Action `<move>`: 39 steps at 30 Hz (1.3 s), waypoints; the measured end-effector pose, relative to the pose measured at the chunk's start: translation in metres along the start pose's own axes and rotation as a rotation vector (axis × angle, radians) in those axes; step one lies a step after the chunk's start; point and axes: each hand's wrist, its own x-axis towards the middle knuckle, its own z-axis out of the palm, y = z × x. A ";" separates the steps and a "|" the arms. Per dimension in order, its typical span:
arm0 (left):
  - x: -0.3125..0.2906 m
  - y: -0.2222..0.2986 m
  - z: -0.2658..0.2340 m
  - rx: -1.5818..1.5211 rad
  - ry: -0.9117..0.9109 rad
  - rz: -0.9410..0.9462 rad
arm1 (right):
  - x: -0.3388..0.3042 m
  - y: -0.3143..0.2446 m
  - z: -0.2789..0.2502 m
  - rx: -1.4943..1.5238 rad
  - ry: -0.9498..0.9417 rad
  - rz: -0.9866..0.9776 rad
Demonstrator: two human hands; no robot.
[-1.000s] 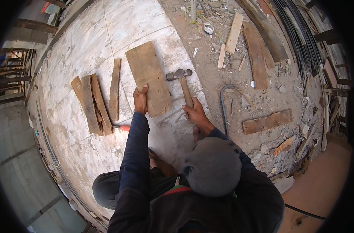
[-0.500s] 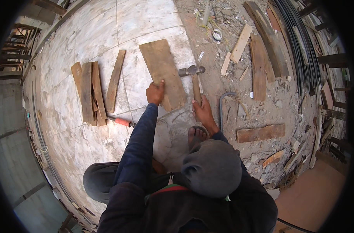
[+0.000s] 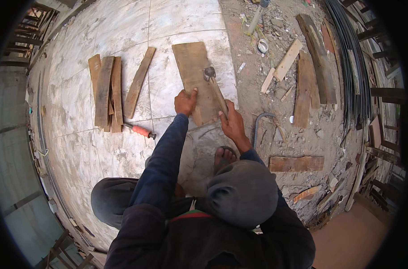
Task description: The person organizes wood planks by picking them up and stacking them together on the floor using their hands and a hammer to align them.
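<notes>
A wide, worn brown board (image 3: 192, 67) lies on the pale tiled floor in front of me. Its near left edge is in the grip of my left hand (image 3: 185, 104), thumb resting on the upper face, other fingers mostly out of sight. My right hand (image 3: 233, 127) is closed round the wooden handle of a hammer (image 3: 218, 93). The hammer's dark metal head is over the right part of the board; I cannot tell whether it touches the wood.
Left of the board are a single wood strip (image 3: 139, 83), a small pile of strips (image 3: 104, 92) and a red-handled tool (image 3: 142, 131). Rubble on the right bears planks (image 3: 305, 89), a short board (image 3: 296, 164), a bent grey pipe (image 3: 256, 127) and black rods (image 3: 352, 67).
The hammer head has swung from beside the board's right edge to over its face. My left hand keeps its hold on the board. The whole view has shifted slightly.
</notes>
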 end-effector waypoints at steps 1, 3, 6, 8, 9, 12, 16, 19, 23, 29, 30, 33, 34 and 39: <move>-0.002 0.002 0.000 -0.027 -0.013 -0.016 | -0.001 -0.002 0.000 0.013 -0.001 0.000; -0.005 0.003 -0.001 -0.078 -0.037 -0.048 | -0.006 -0.003 0.004 0.024 0.011 -0.014; -0.001 0.003 -0.002 -0.002 -0.015 -0.020 | -0.008 -0.004 0.011 0.020 0.031 -0.047; 0.000 -0.002 -0.003 0.007 -0.016 -0.024 | -0.008 -0.005 0.014 0.016 0.035 -0.054; 0.001 -0.001 -0.004 0.010 -0.018 -0.023 | -0.007 -0.006 0.014 0.016 0.031 -0.046; -0.003 0.001 -0.004 -0.053 -0.040 -0.051 | -0.009 -0.011 0.012 0.036 0.029 -0.021; -0.002 0.002 -0.003 -0.027 -0.025 -0.012 | -0.010 -0.012 0.015 0.052 0.066 -0.025; -0.001 0.002 -0.001 0.008 -0.012 0.008 | -0.004 -0.010 0.019 0.028 0.026 -0.092; -0.001 -0.004 -0.011 -0.045 -0.118 -0.003 | 0.000 -0.009 0.015 -0.061 -0.079 0.014; -0.005 -0.012 -0.021 -0.171 -0.273 -0.048 | 0.001 -0.007 0.019 -0.061 -0.067 0.005; -0.007 -0.006 -0.023 -0.175 -0.282 -0.044 | 0.001 -0.008 0.019 -0.048 -0.058 0.021; -0.012 0.015 -0.028 -0.246 -0.357 -0.181 | 0.000 -0.015 0.006 0.044 -0.050 0.110; -0.009 0.006 -0.027 -0.224 -0.329 -0.165 | 0.003 -0.026 0.001 0.092 -0.062 0.134; 0.000 -0.005 -0.024 -0.077 -0.293 -0.048 | 0.017 -0.068 -0.042 0.082 0.099 -0.054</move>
